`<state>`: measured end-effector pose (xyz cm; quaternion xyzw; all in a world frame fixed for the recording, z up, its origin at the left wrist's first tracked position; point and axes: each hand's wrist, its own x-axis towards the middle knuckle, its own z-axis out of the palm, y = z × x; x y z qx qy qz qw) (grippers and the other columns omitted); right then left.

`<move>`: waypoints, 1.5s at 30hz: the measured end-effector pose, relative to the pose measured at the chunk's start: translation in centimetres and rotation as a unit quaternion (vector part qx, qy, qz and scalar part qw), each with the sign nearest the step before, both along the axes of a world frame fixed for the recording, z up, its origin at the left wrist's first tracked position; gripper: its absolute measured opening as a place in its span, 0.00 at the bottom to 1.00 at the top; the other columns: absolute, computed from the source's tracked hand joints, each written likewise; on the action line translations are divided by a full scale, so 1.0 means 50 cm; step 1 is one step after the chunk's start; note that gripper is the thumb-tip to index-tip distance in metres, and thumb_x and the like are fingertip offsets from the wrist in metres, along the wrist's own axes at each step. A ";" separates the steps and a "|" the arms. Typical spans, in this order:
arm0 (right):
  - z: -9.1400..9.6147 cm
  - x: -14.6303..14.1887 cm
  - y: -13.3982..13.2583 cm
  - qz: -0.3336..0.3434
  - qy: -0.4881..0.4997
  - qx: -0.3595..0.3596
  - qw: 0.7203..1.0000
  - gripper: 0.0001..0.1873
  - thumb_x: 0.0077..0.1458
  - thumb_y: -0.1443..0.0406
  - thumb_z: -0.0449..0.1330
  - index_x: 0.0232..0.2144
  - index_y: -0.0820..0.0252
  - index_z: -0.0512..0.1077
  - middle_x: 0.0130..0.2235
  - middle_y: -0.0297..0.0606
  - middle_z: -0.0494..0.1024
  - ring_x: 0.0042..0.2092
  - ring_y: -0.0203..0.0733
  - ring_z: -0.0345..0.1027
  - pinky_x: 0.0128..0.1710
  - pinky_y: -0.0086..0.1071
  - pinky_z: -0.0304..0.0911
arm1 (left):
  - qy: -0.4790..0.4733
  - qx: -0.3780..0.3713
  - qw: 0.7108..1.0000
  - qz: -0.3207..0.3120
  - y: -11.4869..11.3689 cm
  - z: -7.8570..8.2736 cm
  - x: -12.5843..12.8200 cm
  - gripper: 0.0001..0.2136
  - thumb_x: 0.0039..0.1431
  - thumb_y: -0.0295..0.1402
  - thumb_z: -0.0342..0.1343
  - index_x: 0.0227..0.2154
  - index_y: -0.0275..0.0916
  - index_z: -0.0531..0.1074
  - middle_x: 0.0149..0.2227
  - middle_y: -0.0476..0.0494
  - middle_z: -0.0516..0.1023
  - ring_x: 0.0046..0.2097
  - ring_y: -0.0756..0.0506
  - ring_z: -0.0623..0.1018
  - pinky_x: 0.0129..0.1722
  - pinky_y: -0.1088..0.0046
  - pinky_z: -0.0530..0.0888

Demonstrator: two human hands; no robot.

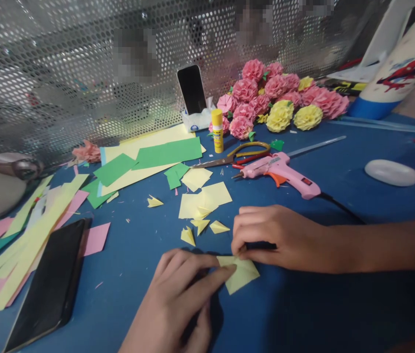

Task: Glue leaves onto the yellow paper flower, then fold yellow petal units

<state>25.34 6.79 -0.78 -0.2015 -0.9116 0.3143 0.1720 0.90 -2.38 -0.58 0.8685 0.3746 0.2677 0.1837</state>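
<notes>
A small yellow paper square (243, 280) with crease lines lies on the blue table below my two hands. My left hand (183, 289) rests on its left side, fingers stretched out, with a fingertip pressing on the paper. At the paper's upper edge, my right hand (266, 235) has its thumb and fingers pinched together on it. Just beyond my hands are small folded yellow paper pieces (200, 226) and flat yellow paper squares (205, 202). The parts of the square under my fingertips are hidden.
A pink glue gun (279, 169), scissors (233, 156) and a glue stick (217, 131) lie or stand beyond. Paper flowers (259, 95) are piled at the back. Left are a black phone (51, 279) and paper strips (45, 230). A white oval object (391, 172) sits right.
</notes>
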 end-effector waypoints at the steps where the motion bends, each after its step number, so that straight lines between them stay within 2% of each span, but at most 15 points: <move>1: 0.000 0.000 0.000 0.002 -0.002 0.005 1.000 0.02 0.63 0.68 0.61 0.36 0.58 0.74 0.36 0.32 0.75 0.41 0.36 0.65 0.40 0.29 0.55 | 0.020 0.011 1.000 0.002 0.000 0.000 -0.003 0.24 0.60 0.17 0.45 0.55 0.41 0.72 0.51 0.42 0.75 0.49 0.45 0.72 0.49 0.65 0.67; 8: 0.003 0.005 0.002 0.031 0.035 0.045 0.998 0.04 0.63 0.70 0.60 0.36 0.59 0.75 0.35 0.33 0.75 0.39 0.37 0.64 0.39 0.29 0.56 | 0.063 0.075 0.993 -0.060 0.011 -0.005 -0.021 0.20 0.62 0.19 0.45 0.54 0.35 0.72 0.57 0.40 0.74 0.53 0.43 0.71 0.56 0.62 0.65; 12: 0.009 0.016 0.005 0.064 0.041 0.131 0.988 0.09 0.67 0.69 0.54 0.38 0.59 0.75 0.39 0.36 0.77 0.40 0.39 0.64 0.40 0.32 0.58 | 0.089 0.125 0.985 -0.082 0.019 -0.003 -0.021 0.17 0.68 0.23 0.43 0.51 0.33 0.74 0.55 0.39 0.77 0.53 0.44 0.73 0.58 0.64 0.65; 16: 0.015 0.019 0.004 0.096 0.041 0.238 0.966 0.13 0.69 0.70 0.50 0.38 0.62 0.75 0.43 0.36 0.79 0.41 0.39 0.64 0.41 0.34 0.61 | 0.131 0.168 0.972 -0.096 0.020 -0.001 -0.028 0.17 0.71 0.25 0.42 0.52 0.33 0.74 0.55 0.41 0.78 0.55 0.45 0.73 0.62 0.65 0.60; 19: 0.019 0.017 0.001 0.107 0.049 0.312 0.943 0.13 0.69 0.72 0.50 0.38 0.62 0.75 0.44 0.33 0.81 0.41 0.38 0.65 0.38 0.33 0.61 | 0.144 0.164 0.970 -0.110 0.021 0.002 -0.037 0.17 0.72 0.26 0.41 0.52 0.32 0.74 0.57 0.41 0.76 0.56 0.44 0.73 0.65 0.64 0.55; 21: 0.020 0.015 -0.001 0.107 0.048 0.338 0.934 0.14 0.69 0.73 0.50 0.37 0.62 0.76 0.42 0.31 0.81 0.40 0.36 0.66 0.36 0.33 0.62 | 0.149 0.155 0.969 -0.120 0.023 0.006 -0.040 0.17 0.73 0.26 0.40 0.53 0.31 0.74 0.58 0.42 0.76 0.56 0.44 0.72 0.65 0.63 0.53; 27: 0.023 0.012 -0.001 0.123 0.054 0.355 0.925 0.15 0.69 0.73 0.50 0.36 0.64 0.76 0.40 0.32 0.81 0.39 0.36 0.67 0.34 0.32 0.62 | 0.168 0.169 0.961 -0.143 0.031 0.023 -0.040 0.16 0.73 0.25 0.42 0.52 0.31 0.75 0.58 0.41 0.76 0.56 0.44 0.73 0.67 0.62 0.52; 32: 0.027 0.018 -0.001 0.140 0.035 0.348 0.926 0.16 0.69 0.73 0.49 0.38 0.64 0.76 0.40 0.34 0.81 0.41 0.37 0.68 0.35 0.34 0.60 | 0.205 0.208 0.942 -0.165 0.027 0.018 -0.051 0.17 0.73 0.26 0.42 0.52 0.31 0.75 0.59 0.41 0.75 0.57 0.43 0.74 0.67 0.59 0.54; 36: 0.022 0.022 -0.004 0.135 0.012 0.298 0.945 0.15 0.71 0.61 0.51 0.40 0.62 0.75 0.43 0.35 0.80 0.42 0.41 0.66 0.36 0.38 0.57 | 0.197 0.241 0.935 -0.168 0.017 0.013 -0.056 0.22 0.74 0.25 0.34 0.53 0.32 0.75 0.57 0.41 0.76 0.56 0.44 0.75 0.66 0.61 0.55; 38: 0.017 0.020 -0.009 0.117 0.003 0.299 0.947 0.20 0.71 0.55 0.48 0.44 0.61 0.75 0.44 0.36 0.79 0.43 0.42 0.65 0.39 0.39 0.56 | 0.195 0.252 0.933 -0.167 0.015 0.015 -0.053 0.23 0.74 0.24 0.33 0.52 0.32 0.75 0.56 0.39 0.77 0.54 0.44 0.76 0.66 0.61 0.56; 41: 0.013 0.014 -0.026 0.079 -0.023 0.322 0.943 0.22 0.73 0.54 0.45 0.50 0.60 0.73 0.46 0.36 0.77 0.45 0.43 0.63 0.42 0.39 0.55 | 0.179 0.251 0.939 -0.155 0.015 0.020 -0.047 0.22 0.73 0.23 0.34 0.49 0.32 0.76 0.53 0.39 0.79 0.52 0.44 0.77 0.64 0.62 0.59; 43: 0.015 0.011 -0.041 0.057 -0.042 0.330 0.941 0.20 0.72 0.56 0.46 0.47 0.61 0.74 0.43 0.37 0.76 0.44 0.44 0.62 0.42 0.39 0.54 | 0.175 0.241 0.943 -0.150 0.015 0.021 -0.045 0.21 0.73 0.23 0.35 0.48 0.32 0.76 0.53 0.40 0.79 0.52 0.44 0.77 0.64 0.62 0.60; 45: 0.021 0.008 -0.057 0.039 -0.052 0.335 0.940 0.16 0.70 0.61 0.51 0.39 0.61 0.76 0.40 0.36 0.76 0.43 0.45 0.61 0.40 0.40 0.54 | 0.177 0.235 0.944 -0.148 0.015 0.020 -0.046 0.20 0.73 0.23 0.36 0.50 0.31 0.75 0.54 0.41 0.79 0.52 0.45 0.77 0.64 0.62 0.59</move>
